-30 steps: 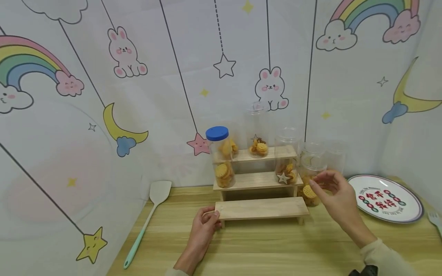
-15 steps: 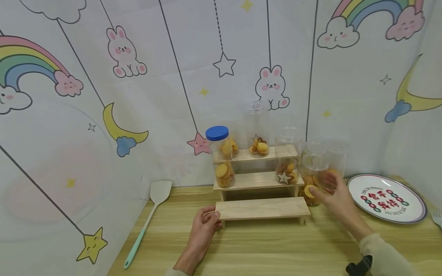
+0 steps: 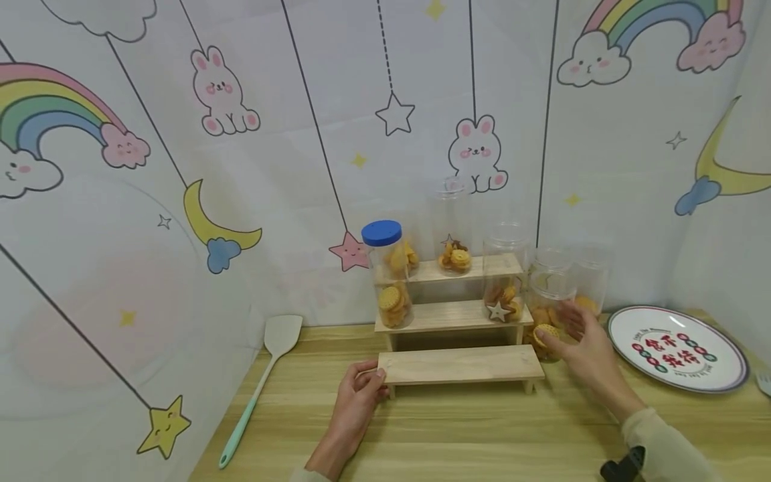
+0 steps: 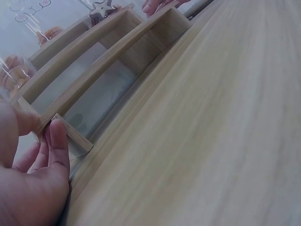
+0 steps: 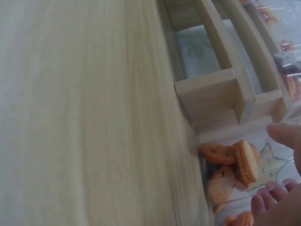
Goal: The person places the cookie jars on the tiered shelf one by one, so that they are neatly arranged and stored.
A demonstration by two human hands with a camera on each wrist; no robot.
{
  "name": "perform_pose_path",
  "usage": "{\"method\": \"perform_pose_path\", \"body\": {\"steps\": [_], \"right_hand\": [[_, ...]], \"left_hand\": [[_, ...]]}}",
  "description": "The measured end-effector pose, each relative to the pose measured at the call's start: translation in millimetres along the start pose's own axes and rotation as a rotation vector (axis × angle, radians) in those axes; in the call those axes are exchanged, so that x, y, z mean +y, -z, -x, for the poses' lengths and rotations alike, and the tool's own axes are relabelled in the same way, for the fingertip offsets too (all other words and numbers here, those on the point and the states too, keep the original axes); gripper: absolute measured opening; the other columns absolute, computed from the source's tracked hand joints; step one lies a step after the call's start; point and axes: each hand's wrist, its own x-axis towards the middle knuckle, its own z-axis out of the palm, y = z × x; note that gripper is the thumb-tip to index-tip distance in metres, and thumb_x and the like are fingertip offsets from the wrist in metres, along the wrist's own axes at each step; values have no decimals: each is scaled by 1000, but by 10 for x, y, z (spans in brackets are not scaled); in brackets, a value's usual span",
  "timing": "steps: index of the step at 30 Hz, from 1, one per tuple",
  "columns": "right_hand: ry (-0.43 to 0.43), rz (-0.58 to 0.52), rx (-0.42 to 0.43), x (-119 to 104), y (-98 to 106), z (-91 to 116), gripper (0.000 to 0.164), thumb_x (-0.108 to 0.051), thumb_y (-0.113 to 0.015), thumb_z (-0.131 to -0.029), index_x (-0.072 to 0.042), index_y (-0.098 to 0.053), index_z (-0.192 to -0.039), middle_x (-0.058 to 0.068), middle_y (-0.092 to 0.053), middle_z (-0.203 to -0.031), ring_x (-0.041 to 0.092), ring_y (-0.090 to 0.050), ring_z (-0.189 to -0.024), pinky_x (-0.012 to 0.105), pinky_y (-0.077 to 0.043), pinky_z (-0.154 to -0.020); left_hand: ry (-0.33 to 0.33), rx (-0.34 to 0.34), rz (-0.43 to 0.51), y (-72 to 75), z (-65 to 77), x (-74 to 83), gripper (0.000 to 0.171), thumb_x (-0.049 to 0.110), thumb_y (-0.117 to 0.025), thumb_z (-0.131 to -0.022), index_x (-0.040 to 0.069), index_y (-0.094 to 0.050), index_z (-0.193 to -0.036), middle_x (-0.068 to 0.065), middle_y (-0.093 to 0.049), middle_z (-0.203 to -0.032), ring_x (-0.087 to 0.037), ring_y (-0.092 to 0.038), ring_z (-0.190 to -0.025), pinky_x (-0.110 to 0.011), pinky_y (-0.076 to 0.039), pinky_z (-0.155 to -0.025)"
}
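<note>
1. Spatula (image 3: 265, 381): lies along the left edge of the surface (image 3: 458, 442), white head toward the back edge, green handle toward the front.
2. Left hand (image 3: 354, 403): its grip pinches the left end of the lowest step (image 3: 460, 366), thumb on top, fingers beneath.
3. Wooden rack (image 3: 442, 316): three steps, the top one nearest the back edge. A blue-capped jar (image 3: 387, 271) stands at the middle step's left end; behind it, on the top step, are more biscuits. A tall clear jar (image 3: 453, 224) stands mid-length on the top step; a star-biscuit jar (image 3: 504, 271) stands at the middle step's right end.
4. Front jar (image 3: 547, 338): upright on the surface, just beside the rack's right end, biscuits at its base. Other clear jars (image 3: 593, 271) stand behind it.
5. Right hand (image 3: 589, 355): thumb and fingers spread about the front jar; I cannot tell whether its grip is closed on it.
6. Plate (image 3: 717, 365): near the back right corner.
</note>
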Motion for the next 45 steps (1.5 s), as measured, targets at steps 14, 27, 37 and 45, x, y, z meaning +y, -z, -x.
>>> {"method": "perform_pose_path", "body": {"steps": [14,27,37,45], "right_hand": [[53,68,94,-108,72,182,83,-44,-79,-86,-12,-39,-151,14,-54,-145,13,-54,-124,16,-48,-96],[113,100,94,-650,171,522,76,-39,-84,-82,-13,-47,-142,8,-55,-136,30,-56,-117,16,-48,-80],[242,-25,36,-1157,-296,524,66,-36,-85,-82,-21,-53,-137,-2,-60,-128,15,-58,-114,18,-49,-93],[233,-140,15,-1428,-801,334,71,-46,-83,-81,-30,-50,-142,-5,-59,-135,22,-59,-122,45,-54,-98]], "left_hand": [[29,-3,101,44,-3,-31,45,13,-65,-97,-3,-43,-133,-7,-59,-108,-14,-63,-92,-27,-58,-85],[11,4,118,86,-14,-18,46,13,-68,-95,-3,-43,-131,-8,-60,-109,-15,-63,-90,-28,-58,-84],[-16,-12,108,82,-7,17,44,11,-64,-97,-4,-42,-132,-8,-60,-108,-14,-63,-89,-28,-58,-84],[-8,-30,109,39,16,27,44,10,-63,-98,-6,-41,-133,-7,-60,-107,-14,-63,-91,-28,-58,-86]]}}
